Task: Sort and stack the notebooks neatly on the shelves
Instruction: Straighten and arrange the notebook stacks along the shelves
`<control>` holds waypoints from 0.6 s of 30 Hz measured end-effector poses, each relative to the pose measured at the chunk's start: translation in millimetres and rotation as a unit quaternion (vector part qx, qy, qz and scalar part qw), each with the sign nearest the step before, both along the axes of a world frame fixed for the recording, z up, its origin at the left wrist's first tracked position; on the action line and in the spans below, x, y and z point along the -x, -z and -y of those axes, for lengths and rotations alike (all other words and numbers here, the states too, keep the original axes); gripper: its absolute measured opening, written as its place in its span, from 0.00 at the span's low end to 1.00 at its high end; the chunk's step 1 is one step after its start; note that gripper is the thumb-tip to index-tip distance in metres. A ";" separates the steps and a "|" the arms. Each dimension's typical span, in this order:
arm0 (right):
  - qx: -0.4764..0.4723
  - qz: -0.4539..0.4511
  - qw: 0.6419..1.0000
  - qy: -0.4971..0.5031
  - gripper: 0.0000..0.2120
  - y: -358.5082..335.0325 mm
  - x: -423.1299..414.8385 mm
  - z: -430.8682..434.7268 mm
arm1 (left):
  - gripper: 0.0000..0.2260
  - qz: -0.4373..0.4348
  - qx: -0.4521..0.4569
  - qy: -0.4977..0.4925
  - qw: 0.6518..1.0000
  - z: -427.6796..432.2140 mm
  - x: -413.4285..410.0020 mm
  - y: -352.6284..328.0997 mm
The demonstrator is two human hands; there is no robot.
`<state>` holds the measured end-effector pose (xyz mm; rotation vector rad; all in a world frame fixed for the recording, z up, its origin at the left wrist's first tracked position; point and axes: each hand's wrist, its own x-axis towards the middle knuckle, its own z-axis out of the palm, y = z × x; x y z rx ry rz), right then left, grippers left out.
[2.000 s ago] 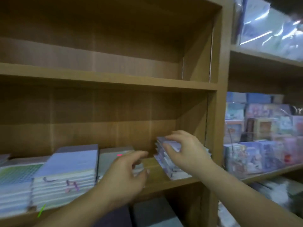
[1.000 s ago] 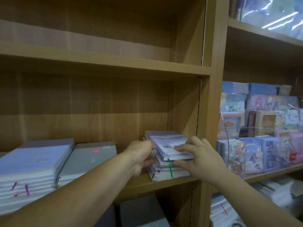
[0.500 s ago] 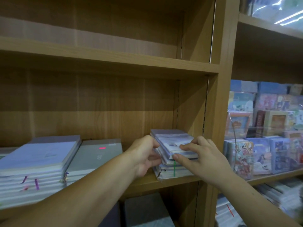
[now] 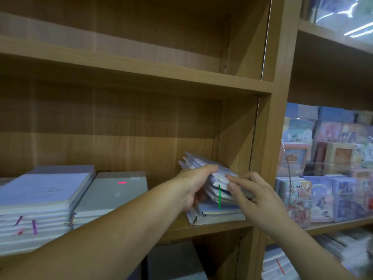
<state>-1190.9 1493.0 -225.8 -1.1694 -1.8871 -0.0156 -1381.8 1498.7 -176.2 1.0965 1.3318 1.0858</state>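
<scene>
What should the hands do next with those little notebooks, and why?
Probably lower the tilted bundle flat onto the notebooks beneath and square the edges: the left hand grips it raised and fanned, the right hand pinches its front corner.

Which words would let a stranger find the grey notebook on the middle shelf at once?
Look at the wooden bookcase's middle shelf. The grey notebook tops the flat stack between the taller lilac stack and the small notebooks held by the left hand and right hand. Only its cover bears a small pink bar.
</scene>
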 end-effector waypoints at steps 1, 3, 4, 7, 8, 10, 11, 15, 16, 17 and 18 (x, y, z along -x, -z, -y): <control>0.001 -0.008 1.000 -0.007 0.22 1.1 -0.1 0.3 | 0.22 -0.005 -0.005 0.001 1.000 -1.3 -0.8 1.5; 0.003 -0.021 1.000 -0.018 0.22 2.5 0.5 1.1 | 0.21 0.012 -0.011 0.009 1.000 -2.0 -1.3 1.7; 0.007 -0.023 0.999 -0.025 0.22 2.3 1.7 2.1 | 0.19 0.033 -0.007 0.020 0.999 -2.1 -1.5 1.0; 0.033 -0.062 0.997 -0.042 0.20 0.8 2.6 4.2 | 0.15 0.078 0.001 0.047 0.996 -3.1 -6.0 -2.7; 0.051 -0.097 0.993 -0.049 0.19 -1.4 2.5 5.9 | 0.14 0.084 -0.002 0.041 0.996 -2.2 -7.4 -3.9; 0.093 -0.185 0.976 -0.071 0.18 -7.3 3.1 12.8 | 0.14 0.089 -0.005 0.021 0.996 1.6 -9.6 -3.6; 0.107 -0.224 0.966 -0.073 0.18 -11.7 3.2 18.2 | 0.14 0.095 -0.008 0.009 0.995 4.7 -10.3 -2.2; 0.097 -0.346 0.932 -0.047 0.06 -30.0 0.1 39.7 | 0.13 0.146 -0.065 -0.024 0.987 32.6 -1.7 -3.1; 0.119 -0.363 0.922 -0.059 0.09 -35.6 -1.1 44.7 | 0.11 0.151 -0.084 -0.022 0.985 44.6 4.3 -6.1; 0.156 -0.372 0.911 -0.080 0.14 -39.3 -0.8 49.7 | 0.10 0.150 -0.104 -0.016 0.983 57.2 13.6 -8.2; 0.204 -0.369 0.901 -0.103 0.19 -43.0 1.3 56.4 | 0.09 0.144 -0.122 -0.009 0.982 70.7 24.0 -9.9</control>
